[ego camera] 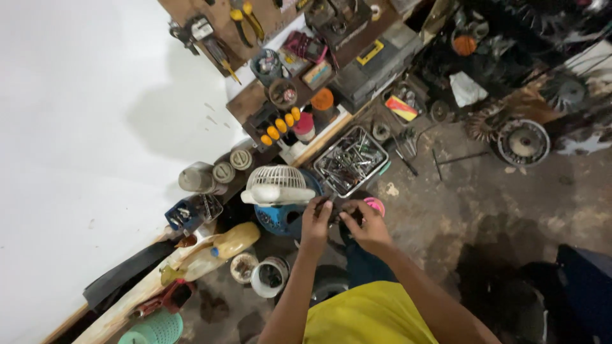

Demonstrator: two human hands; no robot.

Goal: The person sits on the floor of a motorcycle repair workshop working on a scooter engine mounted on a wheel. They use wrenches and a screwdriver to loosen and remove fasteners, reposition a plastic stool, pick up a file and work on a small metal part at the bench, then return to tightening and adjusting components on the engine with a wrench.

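Closest to me, the person in the yellow shirt (370, 315) has both arms out in front, the hands brought together over a small dark part (336, 213). The left hand (315, 224) is curled around one end of it, fingers pinching from above; the right hand (364, 228) grips the other end, thumb and fingertips closed on it. What the part is I cannot make out (it is dark, small and mostly covered by fingers), nor whether it is being taken apart or put together. By my judgement the work sits somewhere in the middle: the piece is in hand, off the floor, and nothing finished lies beside it.

Just beyond the hands stands a small white fan (277, 186) with a blue base, and a pink round thing (376, 204) peeks out by the right knuckles. Next out is a wire tray of metal tools (350, 160), touching the fan's edge. Farther off, a shelf carries yellow-handled screwdrivers (280, 125) and jars, and pliers hang on a board (217, 16) against the white wall.
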